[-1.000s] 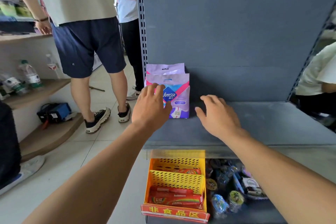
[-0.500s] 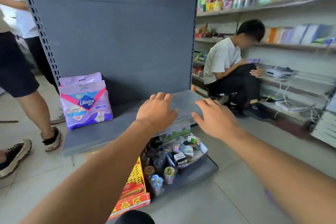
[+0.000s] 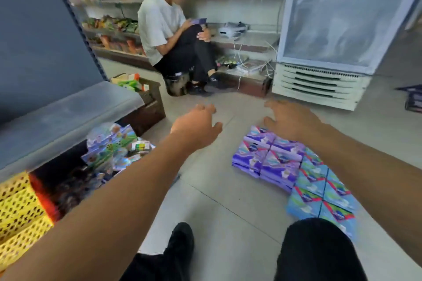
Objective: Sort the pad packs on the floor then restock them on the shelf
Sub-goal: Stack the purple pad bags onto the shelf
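Purple pad packs (image 3: 267, 157) flat on floor, block running diagonally; both hands' fingers released, empty.

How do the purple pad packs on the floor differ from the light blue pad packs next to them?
The purple pad packs lie farther from the person, close under the right hand; the light blue pad packs lie nearer, beside the person's knee. The purple group looks stacked in layers; whether the blue group is stacked is unclear. Both groups lie flat on the floor in tidy rows, touching each other, and neither hand holds any.
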`<state>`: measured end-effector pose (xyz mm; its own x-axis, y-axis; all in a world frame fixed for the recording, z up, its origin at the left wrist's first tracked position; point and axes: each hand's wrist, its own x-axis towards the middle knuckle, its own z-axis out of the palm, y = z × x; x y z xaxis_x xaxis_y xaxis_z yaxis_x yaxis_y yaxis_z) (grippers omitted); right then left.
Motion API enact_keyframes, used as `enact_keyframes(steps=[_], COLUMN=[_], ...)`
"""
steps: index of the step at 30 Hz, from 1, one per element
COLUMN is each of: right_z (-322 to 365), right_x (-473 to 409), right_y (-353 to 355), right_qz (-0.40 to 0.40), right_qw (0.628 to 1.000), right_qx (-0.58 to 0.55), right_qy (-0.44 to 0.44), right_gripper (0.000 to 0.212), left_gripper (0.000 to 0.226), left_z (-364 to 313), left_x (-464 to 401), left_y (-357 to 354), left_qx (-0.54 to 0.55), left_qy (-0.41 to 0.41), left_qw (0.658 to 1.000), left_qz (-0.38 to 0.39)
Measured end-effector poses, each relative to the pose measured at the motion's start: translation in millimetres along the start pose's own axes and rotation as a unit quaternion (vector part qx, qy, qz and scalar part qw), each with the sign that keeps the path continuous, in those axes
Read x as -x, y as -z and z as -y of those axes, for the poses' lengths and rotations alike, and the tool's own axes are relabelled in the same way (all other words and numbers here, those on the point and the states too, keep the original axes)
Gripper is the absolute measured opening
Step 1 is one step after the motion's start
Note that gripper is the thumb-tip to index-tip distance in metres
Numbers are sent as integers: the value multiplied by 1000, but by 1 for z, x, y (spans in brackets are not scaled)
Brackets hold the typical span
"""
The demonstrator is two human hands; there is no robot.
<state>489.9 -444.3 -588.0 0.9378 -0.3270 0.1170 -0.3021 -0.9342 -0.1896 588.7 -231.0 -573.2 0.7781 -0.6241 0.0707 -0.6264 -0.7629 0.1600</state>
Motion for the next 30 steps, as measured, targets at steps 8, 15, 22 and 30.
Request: enact_keyframes(steps=[8, 15, 22, 30], right_z=[-109, -205, -248, -259], right_x=[-16, -72, -113, -116], right_y=[-154, -313, -422, -453], right_qz=[116, 139, 64, 10], right_qw=[968, 880, 806, 759], right_qx=[-129, -247, -295, -317], right_qy=[-180, -381, -509, -569], right_gripper=[52, 56, 51, 48], left_gripper=[41, 38, 30, 46], left_z=[-54, -80, -94, -105], left_x=[-112, -215, -254, -256], left_y=[-162, -364, -500, -531], left_qx=[60, 210, 294, 351], left_qy=[-43, -5, 61, 137], left_qw=[991, 942, 913, 888], left_qz=[115, 263, 277, 265])
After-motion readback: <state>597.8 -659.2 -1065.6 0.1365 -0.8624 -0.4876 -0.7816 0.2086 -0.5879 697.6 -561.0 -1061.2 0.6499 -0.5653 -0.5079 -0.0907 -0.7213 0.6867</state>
